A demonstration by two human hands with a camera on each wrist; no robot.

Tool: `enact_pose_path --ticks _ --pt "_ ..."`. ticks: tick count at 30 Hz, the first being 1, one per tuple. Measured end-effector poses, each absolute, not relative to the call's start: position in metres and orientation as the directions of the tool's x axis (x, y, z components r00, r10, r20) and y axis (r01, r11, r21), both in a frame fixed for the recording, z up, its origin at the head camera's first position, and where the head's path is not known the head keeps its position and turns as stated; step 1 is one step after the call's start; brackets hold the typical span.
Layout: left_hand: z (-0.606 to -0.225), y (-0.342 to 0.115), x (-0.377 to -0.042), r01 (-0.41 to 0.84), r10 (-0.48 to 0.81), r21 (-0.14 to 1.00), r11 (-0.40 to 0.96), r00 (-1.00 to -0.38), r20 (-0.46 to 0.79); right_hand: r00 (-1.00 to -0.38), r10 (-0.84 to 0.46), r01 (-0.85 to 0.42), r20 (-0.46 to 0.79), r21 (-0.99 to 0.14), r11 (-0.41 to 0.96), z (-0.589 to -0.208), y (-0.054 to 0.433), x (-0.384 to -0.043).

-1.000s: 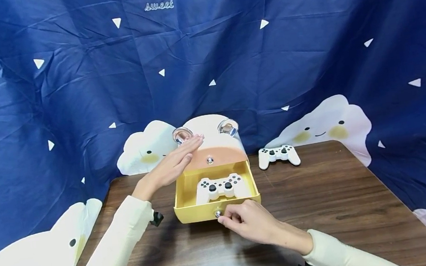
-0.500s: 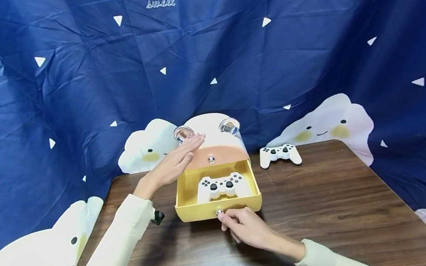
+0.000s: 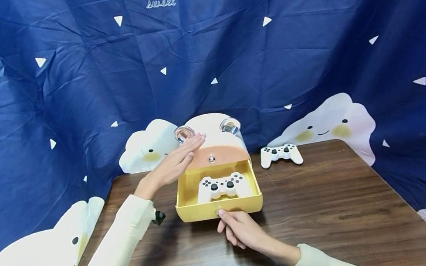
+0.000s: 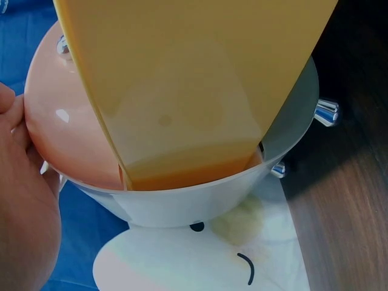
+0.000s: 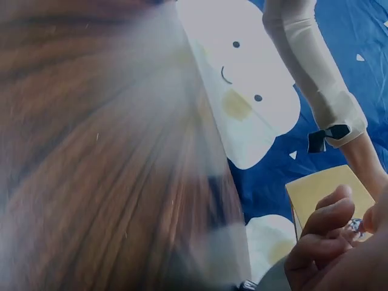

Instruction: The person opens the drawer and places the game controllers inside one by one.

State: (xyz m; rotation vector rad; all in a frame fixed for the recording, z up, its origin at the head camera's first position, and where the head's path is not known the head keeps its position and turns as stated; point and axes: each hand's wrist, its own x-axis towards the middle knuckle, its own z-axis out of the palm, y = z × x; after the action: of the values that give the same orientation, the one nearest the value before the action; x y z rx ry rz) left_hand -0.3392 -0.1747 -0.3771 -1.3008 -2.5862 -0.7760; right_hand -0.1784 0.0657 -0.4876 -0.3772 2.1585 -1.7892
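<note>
A white drawer box (image 3: 214, 136) with a peach upper front (image 3: 223, 153) and chrome rings stands at the table's back. Its yellow drawer (image 3: 221, 208) is pulled out and holds a white game controller (image 3: 222, 187). My left hand (image 3: 173, 164) lies with straight fingers across the upper left of the box; the left wrist view shows its fingers beside the peach front (image 4: 60, 115). At the drawer's round metal knob (image 5: 356, 227), my right hand (image 3: 244, 231) has its thumb tip against the knob. The other fingers hang below, loosely bent.
To the right of the box, a second white controller (image 3: 281, 155) lies near the back edge of the brown wooden table (image 3: 323, 199). A blue curtain (image 3: 202, 42) with clouds and triangles hangs behind and around the table.
My right hand has turned from holding its thumb and curled index finger at the knob to just the thumb on it, fingers dropped lower. The left hand and drawer keep their places.
</note>
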Motion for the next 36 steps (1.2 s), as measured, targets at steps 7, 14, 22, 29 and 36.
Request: enact_pose_path --ticks 7,14,22,29,36 --pt "-0.377 -0.174 -0.337 0.784 0.704 0.385 0.487 -0.614 0.358 -0.876 -0.449 0.185 -0.175 -0.982 0.021 -0.484 0.065 -0.177" --pt "-0.378 -0.175 -0.337 0.780 0.704 0.391 0.489 -0.617 0.351 -0.833 -0.511 0.297 -0.211 -0.950 -0.092 -0.484 0.066 -0.179" --pt "-0.377 -0.174 -0.337 0.777 0.703 0.388 0.495 -0.621 0.347 -0.834 -0.505 0.357 -0.221 -0.915 -0.189 -0.485 0.064 -0.181" --pt "-0.377 -0.174 -0.337 0.778 0.704 0.387 0.494 -0.620 0.346 -0.861 -0.469 0.312 -0.197 -0.933 -0.181 -0.484 0.061 -0.185" --pt "-0.376 -0.174 -0.337 0.778 0.703 0.397 0.487 -0.619 0.352 -0.882 -0.430 0.286 -0.192 -0.944 -0.164 -0.482 0.056 -0.194"
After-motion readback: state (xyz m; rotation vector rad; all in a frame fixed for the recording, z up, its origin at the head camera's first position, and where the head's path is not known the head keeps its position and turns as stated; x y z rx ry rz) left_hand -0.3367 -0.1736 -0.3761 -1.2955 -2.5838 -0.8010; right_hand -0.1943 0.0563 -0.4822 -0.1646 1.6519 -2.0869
